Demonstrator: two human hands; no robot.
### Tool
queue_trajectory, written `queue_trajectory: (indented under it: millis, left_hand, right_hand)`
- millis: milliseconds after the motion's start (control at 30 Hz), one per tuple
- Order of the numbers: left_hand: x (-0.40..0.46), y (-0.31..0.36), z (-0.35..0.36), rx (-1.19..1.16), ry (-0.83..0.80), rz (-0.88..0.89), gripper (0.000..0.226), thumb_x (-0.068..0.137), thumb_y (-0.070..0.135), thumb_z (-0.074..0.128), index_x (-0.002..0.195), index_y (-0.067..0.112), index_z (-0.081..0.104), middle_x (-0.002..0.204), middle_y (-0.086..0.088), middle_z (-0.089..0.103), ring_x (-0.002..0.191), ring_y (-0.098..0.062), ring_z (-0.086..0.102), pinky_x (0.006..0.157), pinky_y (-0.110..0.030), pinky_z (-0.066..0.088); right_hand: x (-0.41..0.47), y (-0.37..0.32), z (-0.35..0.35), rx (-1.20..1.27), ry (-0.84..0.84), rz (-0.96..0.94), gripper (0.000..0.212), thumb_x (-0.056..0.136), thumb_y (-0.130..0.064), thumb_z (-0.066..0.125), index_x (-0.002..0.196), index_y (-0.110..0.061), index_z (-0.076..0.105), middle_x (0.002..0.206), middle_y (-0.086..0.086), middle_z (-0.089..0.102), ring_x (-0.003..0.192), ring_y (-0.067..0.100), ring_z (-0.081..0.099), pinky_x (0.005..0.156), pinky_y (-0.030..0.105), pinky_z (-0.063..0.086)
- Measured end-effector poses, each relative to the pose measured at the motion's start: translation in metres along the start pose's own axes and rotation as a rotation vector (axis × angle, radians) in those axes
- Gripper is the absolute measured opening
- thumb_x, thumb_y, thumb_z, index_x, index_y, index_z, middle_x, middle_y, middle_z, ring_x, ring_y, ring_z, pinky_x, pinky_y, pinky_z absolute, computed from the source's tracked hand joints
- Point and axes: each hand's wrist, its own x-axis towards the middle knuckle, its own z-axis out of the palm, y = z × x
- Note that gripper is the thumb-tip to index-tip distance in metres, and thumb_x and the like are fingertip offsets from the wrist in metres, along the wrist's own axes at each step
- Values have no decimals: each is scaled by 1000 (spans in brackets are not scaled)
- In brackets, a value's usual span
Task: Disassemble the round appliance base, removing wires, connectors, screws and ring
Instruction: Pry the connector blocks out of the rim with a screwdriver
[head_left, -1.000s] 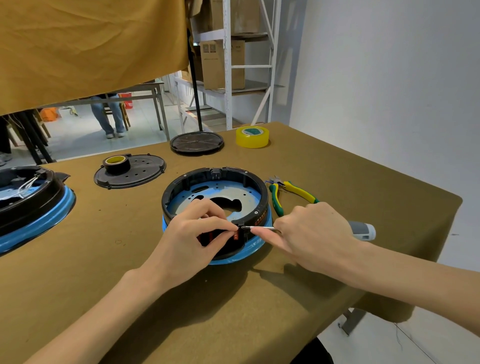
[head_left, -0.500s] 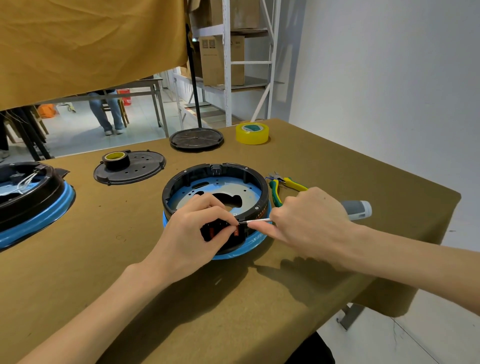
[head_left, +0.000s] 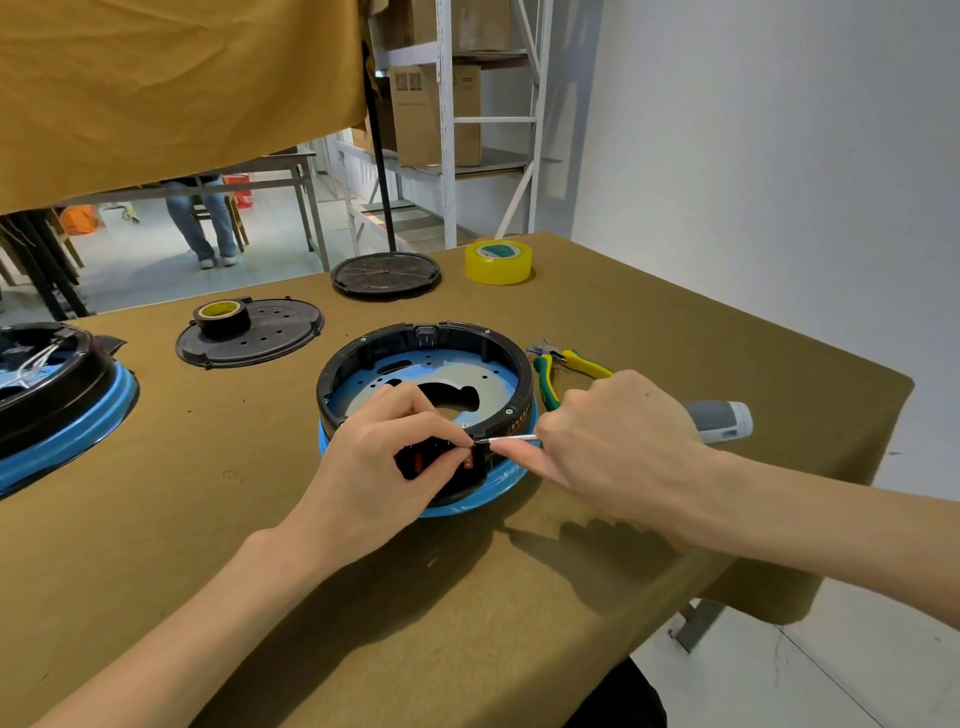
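Observation:
The round appliance base (head_left: 431, 343), a black ring over a blue rim with a grey-blue metal plate inside, lies in the middle of the olive-covered table. My left hand (head_left: 384, 467) pinches a small black part with red connectors (head_left: 470, 461) at the base's near rim. My right hand (head_left: 613, 441) grips a grey-handled screwdriver (head_left: 719, 418); its thin metal shaft (head_left: 511, 439) points left and its tip touches the rim right by my left fingertips.
Green-and-yellow pliers (head_left: 576, 364) lie right of the base. A second blue-rimmed base (head_left: 62, 405) sits at the left edge. Behind are a black perforated cover (head_left: 270, 338) with a tape roll (head_left: 221, 314), a black disc (head_left: 387, 273) and yellow tape (head_left: 497, 261). The table's edge is close on the right.
My right hand with the screwdriver shifted slightly up and left along the rim, so the pliers are more covered. My left hand stays pinched at the near rim.

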Motion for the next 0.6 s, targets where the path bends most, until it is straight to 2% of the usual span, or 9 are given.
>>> queue_trajectory:
  millis: [133,233,433,600]
  left_hand:
    - [1,1,0,4,-2,-1,17,87,31,71,101,24,77,93,10,60,90,-11,57,72,-37,55]
    - [1,2,-1,5,-9,-3,17,87,31,71,102,25,77,93,10,59,91,-10,57,72,-34,55]
    - [1,1,0,31,-9,12,16,89,32,69,102,25,75,93,16,53,92,-5,53,73,-24,47]
    - [0,0,1,48,-13,30,19,90,31,69,106,24,77,90,12,54,87,-9,51,72,-25,46]
  right_hand:
    - [1,-1,-7,-26,-48,-2,71,100,-61,31,43,-19,19,40,-7,8,30,11,17,36,23,35]
    - [3,-2,-11,-58,-115,-19,71,101,-62,24,44,-18,24,39,-6,14,31,12,22,39,24,36]
    - [1,-1,-20,-96,-193,-52,72,103,-63,24,46,-18,27,41,-6,18,33,12,19,41,23,22]
    - [3,-3,-16,-59,-212,-69,70,102,-64,16,50,-19,32,43,-6,26,36,12,24,42,26,19]
